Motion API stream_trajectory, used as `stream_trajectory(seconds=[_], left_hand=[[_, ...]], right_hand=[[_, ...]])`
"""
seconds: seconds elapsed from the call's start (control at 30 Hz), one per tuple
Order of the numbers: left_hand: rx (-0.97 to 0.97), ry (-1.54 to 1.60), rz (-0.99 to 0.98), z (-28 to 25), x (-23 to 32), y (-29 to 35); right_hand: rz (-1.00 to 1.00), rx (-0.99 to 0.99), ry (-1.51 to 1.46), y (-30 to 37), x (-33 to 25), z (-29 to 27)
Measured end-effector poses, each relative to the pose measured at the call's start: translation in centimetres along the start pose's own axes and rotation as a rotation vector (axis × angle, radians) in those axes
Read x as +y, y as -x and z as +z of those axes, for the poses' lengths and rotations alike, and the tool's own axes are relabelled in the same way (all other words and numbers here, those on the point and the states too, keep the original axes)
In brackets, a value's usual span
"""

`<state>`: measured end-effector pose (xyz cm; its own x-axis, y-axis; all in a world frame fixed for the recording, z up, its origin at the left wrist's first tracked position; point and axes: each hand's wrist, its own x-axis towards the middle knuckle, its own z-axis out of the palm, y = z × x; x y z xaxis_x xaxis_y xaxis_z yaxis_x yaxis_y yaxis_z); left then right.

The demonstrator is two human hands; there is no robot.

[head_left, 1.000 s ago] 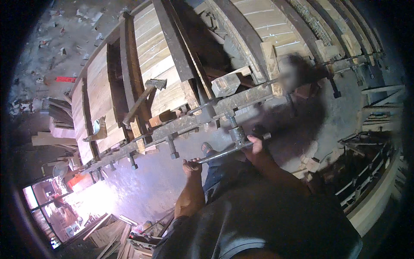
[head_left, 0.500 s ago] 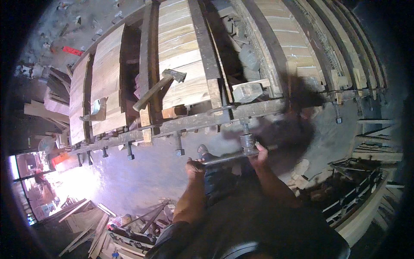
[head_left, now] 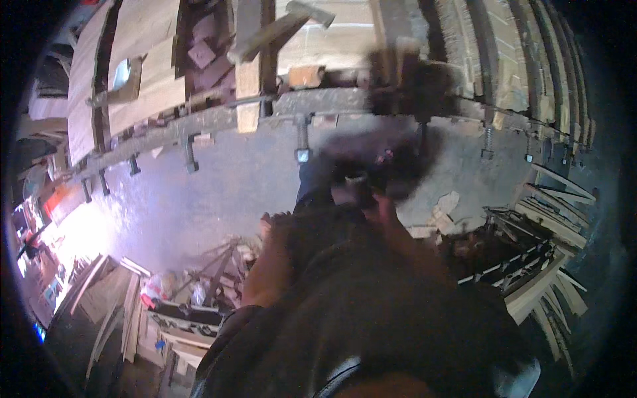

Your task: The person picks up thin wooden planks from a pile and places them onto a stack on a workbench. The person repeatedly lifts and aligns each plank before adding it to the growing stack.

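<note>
My right hand [head_left: 383,209] is closed on the heavy socket wrench [head_left: 356,180], whose round open end faces up, away from the bolts. Low and near my body, my left hand [head_left: 270,224] is closed at the left end of the wrench's cross bar; shadow and blur hide most of the bar. Beyond my hands, a square-headed bolt [head_left: 303,154] hangs from the long metal rail [head_left: 322,103] of the clamping rack. A hammer [head_left: 272,36] with a wooden handle lies across the clamped boards [head_left: 325,48].
A short tool with a shiny curved blade [head_left: 122,74] rests on the left boards [head_left: 141,89]. Another bolt [head_left: 190,156] sticks out from the rail. Scrap wood [head_left: 225,265] lies at lower left, and curved wooden strips [head_left: 541,292] are piled at lower right.
The socket wrench has come off the bolt and back toward my body, its open end now turned up. Both hands have drawn in, and the view has shifted.
</note>
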<state>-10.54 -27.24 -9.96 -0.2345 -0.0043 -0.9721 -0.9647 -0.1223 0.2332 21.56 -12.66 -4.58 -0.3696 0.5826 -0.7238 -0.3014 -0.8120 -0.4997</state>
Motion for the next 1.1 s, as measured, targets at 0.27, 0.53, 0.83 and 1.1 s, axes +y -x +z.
stream_trajectory(seconds=[0.27,0.53,0.83,1.1], left_hand=[[-0.033,0.189,0.178,0.5,10.7,5.3],[-0.435,0.183,0.356,4.9,14.3,20.7],[-0.917,-0.892,0.629,5.4,10.1,30.9],[-0.972,-0.37,0.744,9.4,8.0,31.2]], right_hand=[[-0.038,-0.079,0.425,-8.0,6.2,5.1],[0.335,-0.076,-0.508,-5.8,3.6,14.2],[0.405,0.025,-0.518,-5.9,2.0,16.1],[0.682,0.167,-0.694,-8.5,4.4,15.4]])
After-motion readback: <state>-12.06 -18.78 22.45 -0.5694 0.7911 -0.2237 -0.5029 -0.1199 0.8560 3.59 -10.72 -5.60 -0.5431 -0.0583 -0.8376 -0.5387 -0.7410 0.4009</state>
